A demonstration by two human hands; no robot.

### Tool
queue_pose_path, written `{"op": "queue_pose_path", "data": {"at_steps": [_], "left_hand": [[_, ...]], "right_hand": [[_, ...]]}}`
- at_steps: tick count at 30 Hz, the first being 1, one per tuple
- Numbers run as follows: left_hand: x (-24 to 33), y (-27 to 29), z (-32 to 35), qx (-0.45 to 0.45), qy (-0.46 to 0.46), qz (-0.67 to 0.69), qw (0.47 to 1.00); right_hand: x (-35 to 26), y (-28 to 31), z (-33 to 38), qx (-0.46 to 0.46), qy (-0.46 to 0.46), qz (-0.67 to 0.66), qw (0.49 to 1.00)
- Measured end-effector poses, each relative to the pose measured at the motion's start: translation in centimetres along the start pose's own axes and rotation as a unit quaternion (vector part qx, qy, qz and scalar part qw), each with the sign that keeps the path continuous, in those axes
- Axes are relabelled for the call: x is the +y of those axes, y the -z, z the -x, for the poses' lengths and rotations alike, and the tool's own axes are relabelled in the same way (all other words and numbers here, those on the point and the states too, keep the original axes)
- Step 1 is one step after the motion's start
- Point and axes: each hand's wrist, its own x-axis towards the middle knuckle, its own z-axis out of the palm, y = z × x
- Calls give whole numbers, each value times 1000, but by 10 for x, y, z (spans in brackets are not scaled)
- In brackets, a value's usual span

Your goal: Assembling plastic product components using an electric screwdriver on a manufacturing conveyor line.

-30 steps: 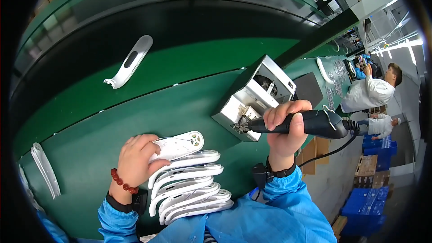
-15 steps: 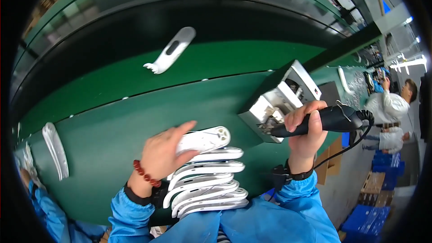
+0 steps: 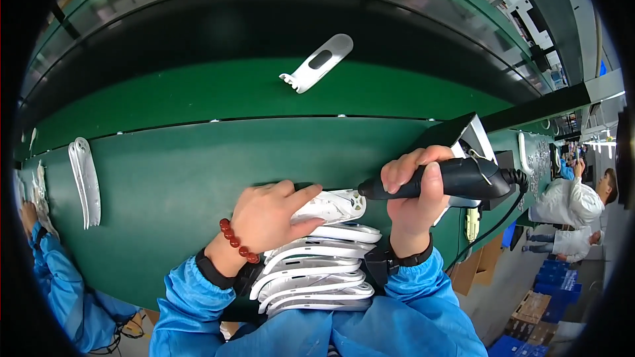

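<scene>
My left hand [image 3: 268, 218] is closed on a white plastic housing [image 3: 336, 206], thumb on its near side and fingers on the far side. That housing lies on top of a stack of similar curved white housings [image 3: 314, 271] close to my body. Wrapped in my right hand [image 3: 415, 192] is a black electric screwdriver [image 3: 456, 178] with a coiled cord and a wire hanging loop. Its tip points left and meets the right end of the held housing, near the round part there. Whether a screw sits at the tip is too small to tell.
Behind my right hand stands an open box [image 3: 476, 135]. One white housing [image 3: 319, 63] lies on the green strip beyond the table; more white housings [image 3: 84, 182] lie at the left. A blue-sleeved co-worker's arm [image 3: 49, 258] is at far left. People stand far right.
My right hand has brought the screwdriver from over the box of small parts leftward to the housing's end. My left hand keeps its hold on the housing. The whole view has shifted somewhat.
</scene>
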Motion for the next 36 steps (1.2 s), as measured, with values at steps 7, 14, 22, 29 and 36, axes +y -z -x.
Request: {"op": "queue_pose_path", "data": {"at_steps": [7,14,22,29,36], "left_hand": [[-1,-1,-1,-3,3,1,1000],[-1,-1,-2,3,1,3,1000],[-2,0,-1,3,0,2,1000],[-1,-2,2,17,-2,-1,1000],[3,-6,-6,21,-9,-2,1000]], "right_hand": [[3,4,-3,21,-32,5,999],[3,6,-3,28,-45,8,999],[5,3,-3,28,-47,-1,999],[11,2,-4,45,-73,12,996],[7,5,-2,11,-58,14,998]]}}
